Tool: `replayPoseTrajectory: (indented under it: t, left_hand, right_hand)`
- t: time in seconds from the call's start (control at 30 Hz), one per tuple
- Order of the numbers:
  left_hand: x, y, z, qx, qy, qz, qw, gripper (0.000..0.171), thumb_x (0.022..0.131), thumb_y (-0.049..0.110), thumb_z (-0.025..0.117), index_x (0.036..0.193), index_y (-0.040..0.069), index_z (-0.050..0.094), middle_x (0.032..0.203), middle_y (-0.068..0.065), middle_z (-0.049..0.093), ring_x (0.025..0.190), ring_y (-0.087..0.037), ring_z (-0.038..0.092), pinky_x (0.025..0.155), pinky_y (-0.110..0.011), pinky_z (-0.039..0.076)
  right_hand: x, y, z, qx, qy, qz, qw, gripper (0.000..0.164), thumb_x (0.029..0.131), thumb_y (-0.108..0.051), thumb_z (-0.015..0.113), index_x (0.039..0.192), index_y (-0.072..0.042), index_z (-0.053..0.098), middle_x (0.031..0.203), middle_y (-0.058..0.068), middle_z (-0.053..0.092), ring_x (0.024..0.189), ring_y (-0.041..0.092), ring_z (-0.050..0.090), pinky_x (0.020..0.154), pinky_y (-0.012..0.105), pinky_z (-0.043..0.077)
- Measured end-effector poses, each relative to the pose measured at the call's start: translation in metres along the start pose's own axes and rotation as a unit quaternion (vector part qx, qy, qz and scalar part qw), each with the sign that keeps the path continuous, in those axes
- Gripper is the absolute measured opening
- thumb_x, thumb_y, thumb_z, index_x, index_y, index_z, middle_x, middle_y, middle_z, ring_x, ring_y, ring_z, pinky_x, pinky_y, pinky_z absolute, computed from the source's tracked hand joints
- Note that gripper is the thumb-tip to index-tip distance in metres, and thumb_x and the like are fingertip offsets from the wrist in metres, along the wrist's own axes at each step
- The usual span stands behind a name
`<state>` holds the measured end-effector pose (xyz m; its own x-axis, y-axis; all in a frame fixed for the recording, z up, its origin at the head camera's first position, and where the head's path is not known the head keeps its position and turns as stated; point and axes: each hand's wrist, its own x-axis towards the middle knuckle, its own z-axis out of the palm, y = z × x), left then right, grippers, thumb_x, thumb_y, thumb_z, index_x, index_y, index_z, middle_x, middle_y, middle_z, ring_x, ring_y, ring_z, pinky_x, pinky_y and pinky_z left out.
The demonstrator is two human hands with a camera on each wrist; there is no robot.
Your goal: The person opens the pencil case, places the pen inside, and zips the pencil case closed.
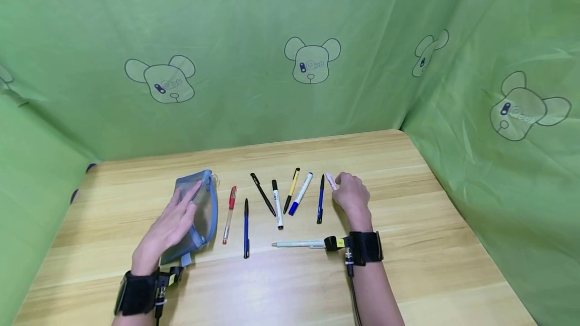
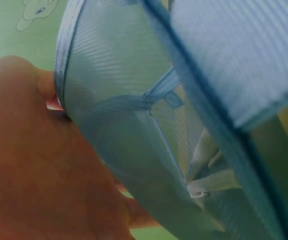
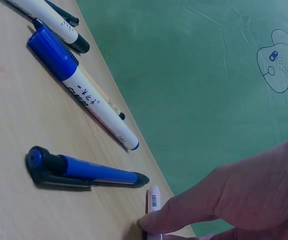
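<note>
A blue-grey mesh pencil case [image 1: 185, 181] stands at the left of the table, its zipped mouth gaping to the right. My left hand [image 1: 169, 223] lies against it with straight fingers. The left wrist view looks into the see-through mesh case [image 2: 134, 130], partly hiding fingers behind its wall. On the right, my right hand [image 1: 352, 195] pinches a pale pink pen [image 1: 331, 181]. In the right wrist view, the thumb [image 3: 156, 222] presses on that pink pen [image 3: 154, 197], which shows a barcode. Its lower end is hidden by the hand. Just left lies a blue pen [image 1: 320, 200].
Between the hands lie a red-capped pen [image 1: 231, 210], another blue pen [image 1: 246, 230], a black pen [image 1: 263, 194], a black-capped marker [image 1: 278, 204], a yellow pen [image 1: 292, 190] and a blue-capped marker [image 1: 301, 192]. A pale mint pen [image 1: 296, 244] lies crosswise in front. Green curtains [image 1: 244, 114] surround the table.
</note>
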<state>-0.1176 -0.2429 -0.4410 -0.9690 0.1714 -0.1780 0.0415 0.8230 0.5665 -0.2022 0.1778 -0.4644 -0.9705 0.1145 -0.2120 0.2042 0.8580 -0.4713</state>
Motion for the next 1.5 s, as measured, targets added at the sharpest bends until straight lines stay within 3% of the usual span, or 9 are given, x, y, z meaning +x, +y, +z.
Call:
replayPoseTrajectory:
  t: [0.43, 0.7, 0.87, 1.23, 1.5]
  left_hand:
    - [0.001, 0.000, 0.000, -0.004, 0.001, 0.001, 1.0000, 0.059, 0.110, 0.028, 0.018, 0.167, 0.015, 0.009, 0.162, -0.041, 0.000, 0.148, -0.060, 0.004, 0.102, -0.086, 0.013]
    - [0.000, -0.001, 0.001, -0.003, -0.002, -0.005, 1.0000, 0.059, 0.110, 0.029, 0.017, 0.167, 0.017, 0.008, 0.162, -0.040, -0.002, 0.148, -0.060, 0.005, 0.101, -0.086, 0.015]
    - [0.000, -0.001, 0.001, -0.004, -0.004, -0.011, 0.9999, 0.059, 0.110, 0.029, 0.016, 0.167, 0.018, 0.007, 0.162, -0.040, -0.003, 0.147, -0.061, 0.007, 0.100, -0.087, 0.016]
    - [0.000, -0.001, -0.001, -0.001, 0.002, 0.000, 1.0000, 0.058, 0.110, 0.029, 0.016, 0.167, 0.015, 0.009, 0.162, -0.040, 0.000, 0.148, -0.059, 0.005, 0.100, -0.087, 0.017]
    - [-0.002, 0.000, -0.001, -0.003, 0.003, -0.004, 1.0000, 0.059, 0.109, 0.031, 0.016, 0.167, 0.017, 0.009, 0.162, -0.040, 0.000, 0.148, -0.059, 0.006, 0.102, -0.086, 0.018]
  right_hand:
    - [-0.003, -0.003, -0.003, 0.020, 0.007, 0.003, 1.000, 0.037, 0.089, -0.006, 0.068, 0.125, -0.002, 0.066, 0.088, 0.014, 0.069, 0.067, 0.026, 0.060, 0.057, 0.035, 0.046]
    - [-0.009, -0.012, -0.009, 0.058, 0.038, -0.016, 0.997, 0.036, 0.093, -0.012, 0.066, 0.128, -0.004, 0.066, 0.095, 0.012, 0.070, 0.066, 0.024, 0.060, 0.054, 0.034, 0.047]
    - [-0.014, -0.021, -0.009, 0.091, 0.052, -0.038, 0.994, 0.036, 0.095, -0.010, 0.065, 0.130, -0.004, 0.064, 0.094, 0.010, 0.068, 0.060, 0.019, 0.057, 0.049, 0.029, 0.045]
    - [-0.022, -0.043, -0.002, 0.102, 0.081, -0.104, 0.986, 0.035, 0.097, -0.011, 0.065, 0.132, -0.005, 0.066, 0.086, 0.006, 0.068, 0.055, 0.016, 0.054, 0.047, 0.029, 0.042]
    - [-0.026, -0.058, 0.007, 0.105, 0.067, -0.126, 0.984, 0.044, 0.089, -0.004, 0.066, 0.133, -0.004, 0.066, 0.089, 0.004, 0.067, 0.063, 0.016, 0.056, 0.053, 0.029, 0.045]
